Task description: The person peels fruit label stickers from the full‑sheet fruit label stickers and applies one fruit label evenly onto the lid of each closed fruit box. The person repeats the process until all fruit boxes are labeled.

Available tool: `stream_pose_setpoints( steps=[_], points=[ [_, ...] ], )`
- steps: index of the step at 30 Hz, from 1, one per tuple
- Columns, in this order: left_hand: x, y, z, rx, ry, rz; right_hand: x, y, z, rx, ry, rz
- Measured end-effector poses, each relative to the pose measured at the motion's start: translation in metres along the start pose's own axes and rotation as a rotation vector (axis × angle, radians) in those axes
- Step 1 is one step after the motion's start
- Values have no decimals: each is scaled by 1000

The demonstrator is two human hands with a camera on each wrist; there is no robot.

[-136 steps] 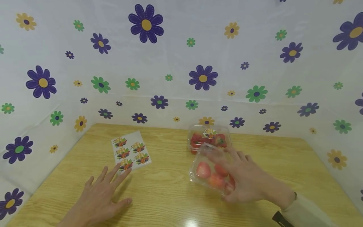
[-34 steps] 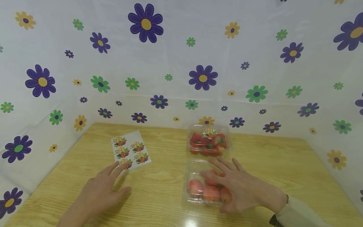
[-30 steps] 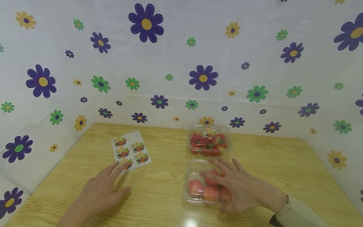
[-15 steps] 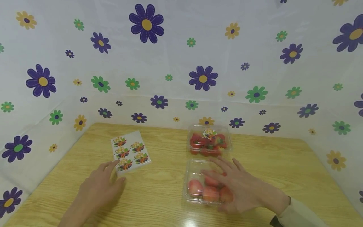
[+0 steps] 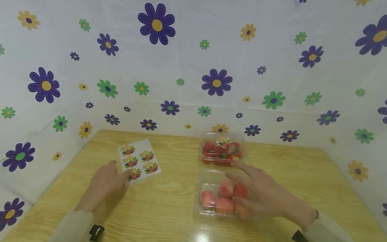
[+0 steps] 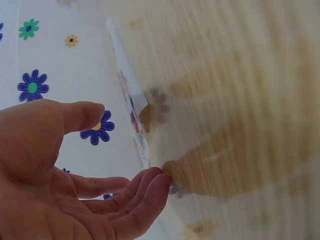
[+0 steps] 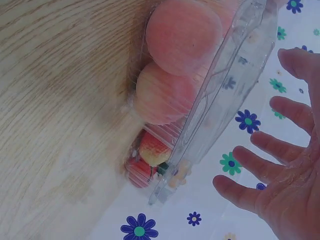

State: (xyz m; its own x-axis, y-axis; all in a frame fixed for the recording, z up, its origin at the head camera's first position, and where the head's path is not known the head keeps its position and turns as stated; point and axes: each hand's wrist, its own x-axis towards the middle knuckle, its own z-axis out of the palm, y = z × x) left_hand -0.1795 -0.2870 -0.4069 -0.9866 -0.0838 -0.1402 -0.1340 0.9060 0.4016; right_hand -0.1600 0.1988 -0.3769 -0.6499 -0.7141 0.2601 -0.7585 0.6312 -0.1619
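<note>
At the lower left corner of a white sheet of fruit-printed stickers (image 5: pixel 136 147) is my left hand (image 5: pixel 102 183), its thumb tip over the edge. The left wrist view shows thumb and fingers apart, with nothing gripped; the sheet is beyond them, nearly edge-on. A clear plastic clamshell of peaches (image 5: pixel 208 179) lies lid-up on the table, right of centre. Over its right side hovers my right hand (image 5: pixel 263 195), fingers spread and partly covering it. The right wrist view shows these fingers apart from the clamshell lid (image 7: pixel 225 95).
Just behind the peaches stands a second clear clamshell of strawberries (image 5: pixel 223 151), a fruit sticker (image 5: pixel 223 142) on its lid. The wooden table (image 5: pixel 169 205) ends at flower-printed white cloth (image 5: pixel 187 60) at the back and both sides.
The peach clamshell, tilted under my right hand 4.5 seconds ago, now lies flat. My left hand has shifted forward and left, turning beside the sheet. My right hand has drawn slightly off the lid.
</note>
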Motion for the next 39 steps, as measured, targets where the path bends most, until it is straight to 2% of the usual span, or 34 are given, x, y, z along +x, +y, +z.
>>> stream_pose_setpoints(
  steps=[6, 13, 24, 29, 33, 39],
  points=[
    [19, 7, -5, 31, -29, -72, -6, 4, -2, -16, 39, -20],
    [30, 14, -3, 100, -35, -154, -12, 10, -4, -51, 98, -28],
    [33, 18, -18, -8, -143, -124, -13, 14, -9, -58, 70, 2],
    [37, 15, -17, -33, -175, -101, -13, 13, -10, -54, 64, 7],
    [40, 9, -17, -61, -188, -86, -14, 14, -9, -64, 88, -20],
    [34, 6, -16, -145, -199, -64, -16, 16, -8, -69, 107, -10]
  ],
)
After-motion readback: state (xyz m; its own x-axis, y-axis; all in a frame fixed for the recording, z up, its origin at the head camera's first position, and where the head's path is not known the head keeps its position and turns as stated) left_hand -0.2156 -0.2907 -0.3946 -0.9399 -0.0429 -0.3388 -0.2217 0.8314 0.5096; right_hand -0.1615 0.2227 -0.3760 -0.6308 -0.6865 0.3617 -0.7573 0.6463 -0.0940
